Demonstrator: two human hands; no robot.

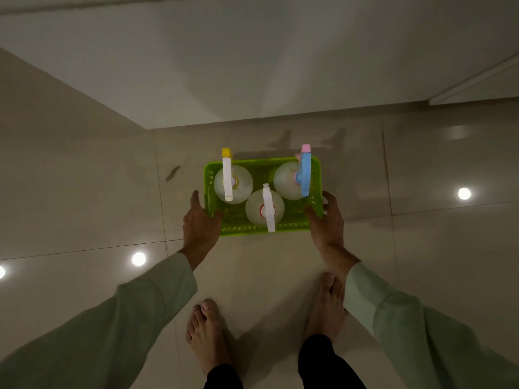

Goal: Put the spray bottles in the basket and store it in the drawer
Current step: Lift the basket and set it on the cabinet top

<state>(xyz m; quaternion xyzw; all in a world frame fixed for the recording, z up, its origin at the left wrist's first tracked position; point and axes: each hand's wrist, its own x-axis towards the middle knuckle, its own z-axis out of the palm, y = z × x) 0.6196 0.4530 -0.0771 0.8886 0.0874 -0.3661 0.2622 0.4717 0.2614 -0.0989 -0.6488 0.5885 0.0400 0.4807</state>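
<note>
A bright green slotted basket (238, 226) is seen from above, over the tiled floor in the middle of the head view. Three clear spray bottles stand upright in it: one with a white and yellow trigger (244, 189) at the left, one with a white trigger (254, 209) at the front middle, one with a blue and pink trigger (285, 178) at the right. My left hand (200, 220) grips the basket's left rim. My right hand (327, 220) grips its right rim.
A pale cabinet front or wall (252, 66) rises just beyond the basket. Glossy beige floor tiles (84, 192) reflect ceiling lights. My bare feet (207, 332) stand close behind the basket. A small dark mark (172, 173) lies on the floor at the left.
</note>
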